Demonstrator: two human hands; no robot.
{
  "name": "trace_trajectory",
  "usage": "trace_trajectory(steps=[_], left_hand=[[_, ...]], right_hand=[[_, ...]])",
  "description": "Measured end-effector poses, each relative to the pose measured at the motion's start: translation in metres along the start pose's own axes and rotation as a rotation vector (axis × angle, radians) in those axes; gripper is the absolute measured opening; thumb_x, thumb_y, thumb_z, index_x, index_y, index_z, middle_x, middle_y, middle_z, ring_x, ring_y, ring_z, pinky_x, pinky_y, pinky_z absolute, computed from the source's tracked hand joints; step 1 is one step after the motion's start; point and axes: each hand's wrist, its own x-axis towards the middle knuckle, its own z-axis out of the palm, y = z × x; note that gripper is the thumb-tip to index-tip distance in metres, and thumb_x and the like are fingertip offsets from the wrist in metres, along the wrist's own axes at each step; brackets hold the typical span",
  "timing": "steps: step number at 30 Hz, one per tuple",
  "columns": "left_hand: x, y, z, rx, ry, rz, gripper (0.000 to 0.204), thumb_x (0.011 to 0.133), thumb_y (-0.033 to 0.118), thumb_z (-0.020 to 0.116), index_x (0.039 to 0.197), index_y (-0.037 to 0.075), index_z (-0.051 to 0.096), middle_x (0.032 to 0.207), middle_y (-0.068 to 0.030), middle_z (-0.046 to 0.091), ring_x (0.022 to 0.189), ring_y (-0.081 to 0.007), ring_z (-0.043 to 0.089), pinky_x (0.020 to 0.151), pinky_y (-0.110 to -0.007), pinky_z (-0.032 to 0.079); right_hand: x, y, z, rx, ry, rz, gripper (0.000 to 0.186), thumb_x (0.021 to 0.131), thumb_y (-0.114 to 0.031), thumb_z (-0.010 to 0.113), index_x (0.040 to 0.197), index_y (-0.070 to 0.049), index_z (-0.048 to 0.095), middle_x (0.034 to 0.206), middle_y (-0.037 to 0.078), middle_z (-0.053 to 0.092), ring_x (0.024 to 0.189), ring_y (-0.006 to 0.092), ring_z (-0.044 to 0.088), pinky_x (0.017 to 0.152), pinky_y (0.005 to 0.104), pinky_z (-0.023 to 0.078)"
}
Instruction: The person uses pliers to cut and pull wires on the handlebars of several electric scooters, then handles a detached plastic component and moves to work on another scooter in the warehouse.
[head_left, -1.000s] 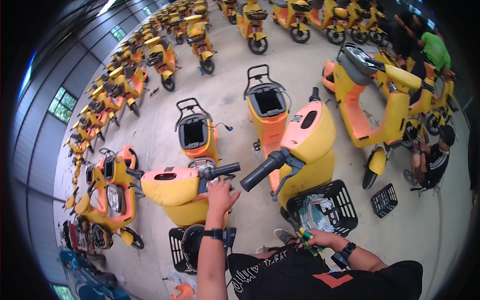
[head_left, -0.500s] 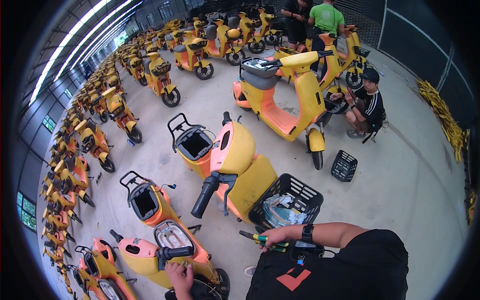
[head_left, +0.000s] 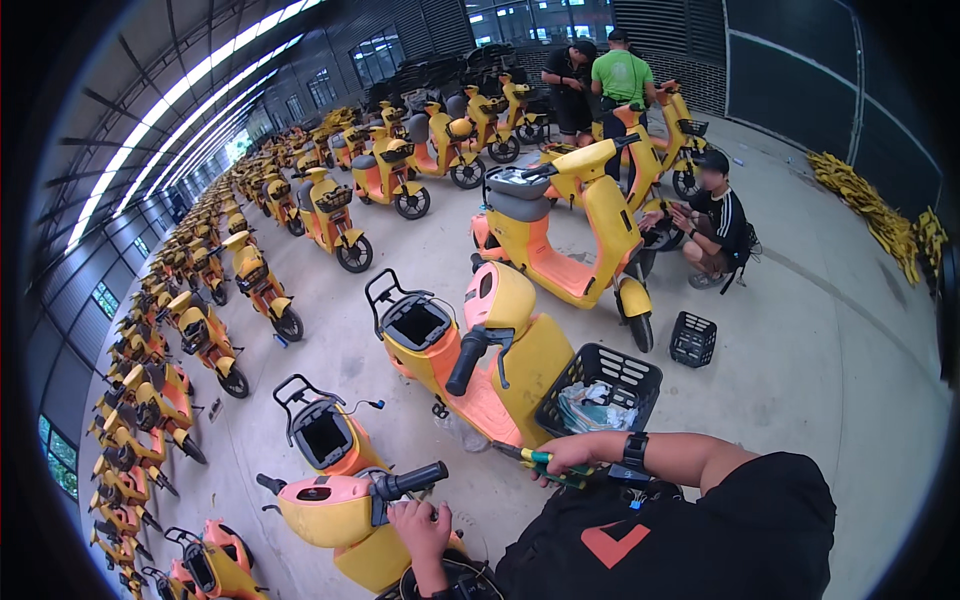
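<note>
My right hand (head_left: 570,456) is closed around a pair of pliers (head_left: 512,451) with green and yellow handles, its dark jaws pointing left. My left hand (head_left: 420,528) is raised just below the black handlebar grip (head_left: 415,480) of the nearest yellow and pink scooter (head_left: 325,505). Its fingers are curled together; whatever they pinch, if anything, is too small to make out. Beyond the pliers stands another yellow and pink scooter (head_left: 540,375), with a black front basket (head_left: 645,378) holding crumpled white and bluish wrapping (head_left: 595,410).
A loose black basket (head_left: 692,339) lies on the floor at right. Near it a person (head_left: 722,215) crouches by a scooter's front wheel. Two people (head_left: 622,75) stand at the back. Rows of scooters (head_left: 215,335) fill the left side. Yellow parts (head_left: 865,205) lie piled by the right wall.
My view has tilted up and shifted, so the scooters sit lower and further right. Both hands stay near the same places, with the pliers still in my right hand.
</note>
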Motion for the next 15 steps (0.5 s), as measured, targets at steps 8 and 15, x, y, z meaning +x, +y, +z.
trace_trajectory(steps=[8,15], left_hand=[[0.0,-0.001,-0.002,-0.036,0.091,-0.012,0.027,0.071,0.023,0.074,0.059,0.009,0.053,0.069,-0.007,0.055,0.08,-0.0292,0.053,0.081,-0.043,0.038],[0.0,0.006,0.007,-0.037,0.095,-0.068,0.024,0.075,0.026,0.072,0.066,0.008,0.06,0.075,-0.0098,0.057,0.085,-0.0299,0.056,0.092,-0.046,0.04]], right_hand=[[-0.015,0.01,0.021,0.216,0.017,-0.019,0.053,0.072,0.006,0.051,0.125,0.006,0.049,0.122,0.014,0.058,0.107,0.0209,0.064,0.085,0.0323,0.057],[0.0,-0.062,0.05,0.195,-0.154,-0.11,0.065,0.064,0.005,0.052,0.129,0.005,0.051,0.113,0.014,0.063,0.103,0.0251,0.065,0.09,0.0353,0.053]])
